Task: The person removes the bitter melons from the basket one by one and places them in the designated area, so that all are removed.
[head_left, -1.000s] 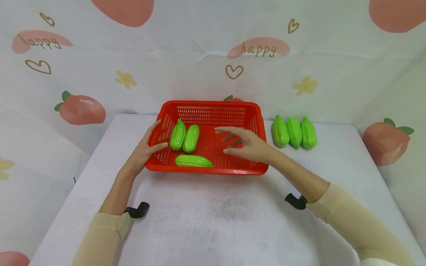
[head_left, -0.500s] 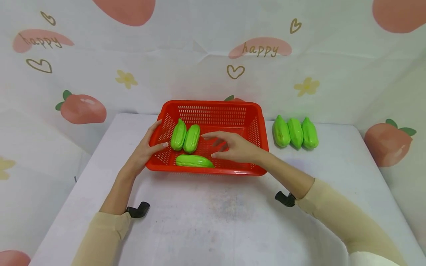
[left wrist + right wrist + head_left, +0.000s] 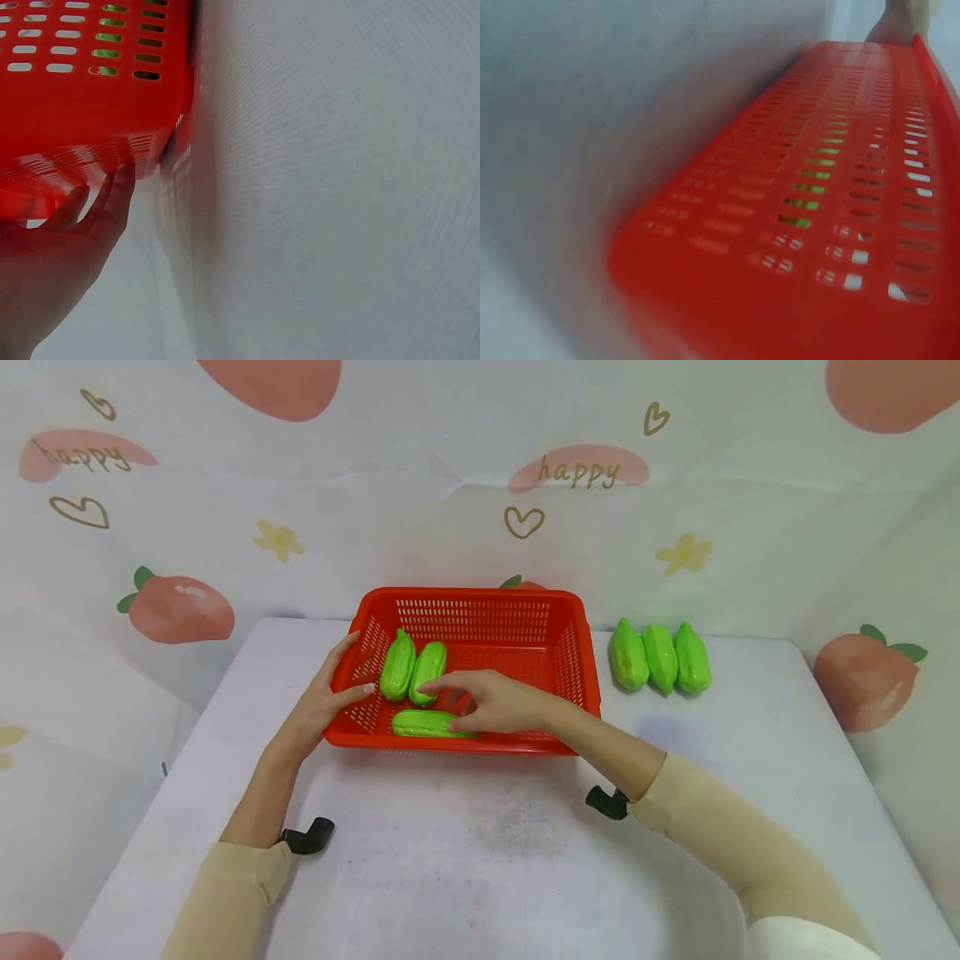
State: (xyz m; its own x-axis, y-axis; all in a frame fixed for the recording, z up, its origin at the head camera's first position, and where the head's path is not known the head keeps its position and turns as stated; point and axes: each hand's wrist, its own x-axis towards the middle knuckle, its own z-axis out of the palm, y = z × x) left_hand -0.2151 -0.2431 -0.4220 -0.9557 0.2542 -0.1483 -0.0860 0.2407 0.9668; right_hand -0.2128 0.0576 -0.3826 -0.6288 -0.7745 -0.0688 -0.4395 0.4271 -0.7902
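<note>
A red plastic basket point(image 3: 468, 594) with slotted walls stands at the back of the table. My left hand point(image 3: 315, 714) holds its left side, thumb over the rim and fingers against the outer wall, as the left wrist view shows for the fingers point(image 3: 114, 199). Inside lie three glossy green ribbed gourds: two side by side, a left gourd point(image 3: 397, 667) and a right gourd point(image 3: 429, 667), and a front gourd point(image 3: 418, 723) lying crosswise. My right hand point(image 3: 491, 702) reaches into the basket, fingers bent and parted, thumb overlapping the front gourd's right end. In the right wrist view the basket wall point(image 3: 727, 292) hides this hand.
Three more green gourds point(image 3: 660, 660) lie in a row on the table right of the basket. A printed cloth wall point(image 3: 450, 527) rises directly behind. The white table point(image 3: 450, 860) extends in front, with a black wrist mount point(image 3: 309, 837) below each hand.
My right hand has moved left and slightly toward the front inside the basket, from its bare right part to the gourds. My left hand, the basket and the gourds stay put.
</note>
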